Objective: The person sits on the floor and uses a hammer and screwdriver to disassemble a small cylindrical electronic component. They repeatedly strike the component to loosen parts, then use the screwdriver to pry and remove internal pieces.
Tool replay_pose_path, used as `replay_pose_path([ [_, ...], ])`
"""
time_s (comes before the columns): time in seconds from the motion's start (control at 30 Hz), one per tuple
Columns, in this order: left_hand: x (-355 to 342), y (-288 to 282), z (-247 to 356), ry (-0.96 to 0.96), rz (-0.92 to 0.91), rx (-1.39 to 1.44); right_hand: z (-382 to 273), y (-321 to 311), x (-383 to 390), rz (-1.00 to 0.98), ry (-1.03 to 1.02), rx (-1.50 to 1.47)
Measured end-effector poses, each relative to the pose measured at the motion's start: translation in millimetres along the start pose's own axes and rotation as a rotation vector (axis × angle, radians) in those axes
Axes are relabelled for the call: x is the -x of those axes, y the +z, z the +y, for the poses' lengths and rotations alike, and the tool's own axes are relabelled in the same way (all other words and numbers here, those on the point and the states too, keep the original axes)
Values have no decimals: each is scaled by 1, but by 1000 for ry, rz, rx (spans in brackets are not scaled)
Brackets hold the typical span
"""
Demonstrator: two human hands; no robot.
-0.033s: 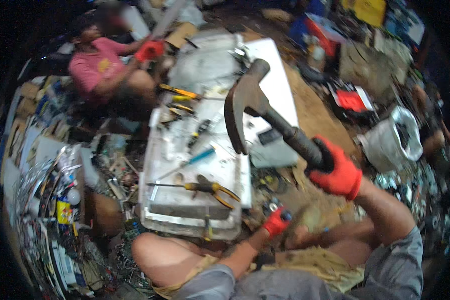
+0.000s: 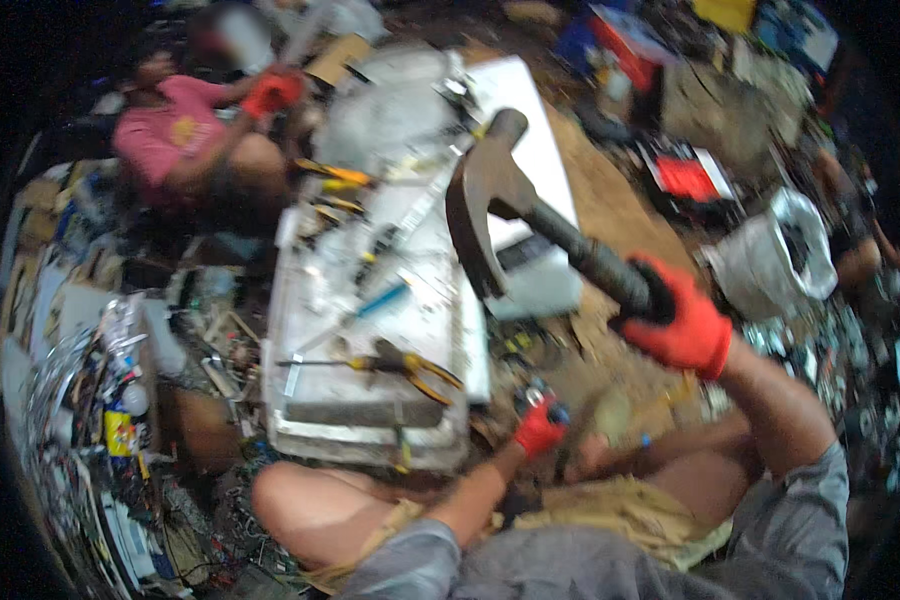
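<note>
My right hand (image 2: 678, 322), in a red glove, grips a rusty claw hammer (image 2: 498, 190) by its dark handle. The hammer is raised, its head up and to the left above the white panel's right edge. Low down near my legs, my left hand (image 2: 540, 428), also red-gloved, is closed round a small dark and shiny metal piece (image 2: 560, 413); its kind is too blurred to tell. On the white panel (image 2: 320, 335) in front of me lie yellow-and-black pliers (image 2: 432, 376), a blue-handled screwdriver (image 2: 382, 301) and several other hand tools.
A person in a pink shirt (image 2: 182, 130) with red gloves sits at the far left. Loose scrap (image 2: 80, 400) is heaped along my left. To the right stand an open white sack (image 2: 770, 260) and a red-and-white item (image 2: 685, 178). Brown cardboard (image 2: 610, 190) covers the ground beside the panel.
My view has shifted a little, so the panel and surroundings sit farther left and higher. The hammer stays raised in my right hand. My left hand keeps its grip on the small piece.
</note>
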State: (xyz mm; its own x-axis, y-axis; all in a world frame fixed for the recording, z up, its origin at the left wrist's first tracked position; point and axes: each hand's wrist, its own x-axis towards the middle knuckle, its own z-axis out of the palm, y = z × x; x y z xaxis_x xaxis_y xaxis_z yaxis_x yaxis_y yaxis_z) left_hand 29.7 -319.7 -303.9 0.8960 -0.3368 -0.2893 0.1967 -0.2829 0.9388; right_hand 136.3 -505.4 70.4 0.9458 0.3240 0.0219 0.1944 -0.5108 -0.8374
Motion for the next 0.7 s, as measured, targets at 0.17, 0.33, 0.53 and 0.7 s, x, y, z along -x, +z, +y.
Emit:
replay_pose_path([
  [0.17,-2,-6,6,227,124,-72,65,-72,29,-131,67,321],
  [0.33,5,-15,19,204,133,-57,171,-62,76,-23,507,380],
  [0.53,15,-38,21,66,87,164,356,51,138,215,895,425],
  [0.7,34,-39,21,25,83,30,418,97,167,316,948,545],
])
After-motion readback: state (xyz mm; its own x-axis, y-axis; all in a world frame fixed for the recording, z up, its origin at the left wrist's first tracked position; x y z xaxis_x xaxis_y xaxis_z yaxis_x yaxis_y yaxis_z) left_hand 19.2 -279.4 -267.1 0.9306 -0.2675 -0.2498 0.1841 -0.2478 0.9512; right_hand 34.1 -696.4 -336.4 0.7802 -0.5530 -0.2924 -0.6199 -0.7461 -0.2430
